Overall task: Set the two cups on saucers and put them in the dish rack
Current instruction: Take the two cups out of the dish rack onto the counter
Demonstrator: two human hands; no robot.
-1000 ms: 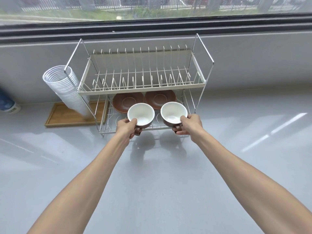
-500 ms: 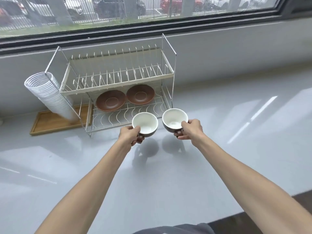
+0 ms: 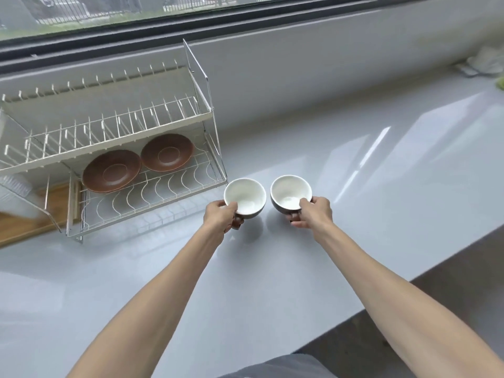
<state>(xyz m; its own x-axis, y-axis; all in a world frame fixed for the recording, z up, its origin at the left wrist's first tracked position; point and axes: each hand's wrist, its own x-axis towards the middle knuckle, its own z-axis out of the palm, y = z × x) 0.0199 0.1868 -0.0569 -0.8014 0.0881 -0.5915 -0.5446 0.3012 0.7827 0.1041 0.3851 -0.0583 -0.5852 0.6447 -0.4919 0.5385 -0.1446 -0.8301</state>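
Note:
Two cups, brown outside and white inside, are held just above the grey counter to the right of the dish rack (image 3: pixel 207 115). My left hand (image 3: pixel 221 216) grips the left cup (image 3: pixel 245 196) by its handle. My right hand (image 3: pixel 313 212) grips the right cup (image 3: pixel 290 192) the same way. Both cups are upright and empty. Two brown saucers lie side by side on the rack's lower wire shelf: the left saucer (image 3: pixel 111 170) and the right saucer (image 3: pixel 167 151). The upper shelf holds nothing.
A wooden tray (image 3: pixel 30 214) lies left of the rack, with a blurred stack of clear plastic cups (image 3: pixel 13 192) over it. A window ledge runs behind. The counter's front edge (image 3: pixel 409 279) falls away at the lower right. Pale objects (image 3: pixel 482 62) sit far right.
Both hands with the cups have drawn back and to the right, from in front of the rack's lower shelf to the counter beside it. The view has swung right.

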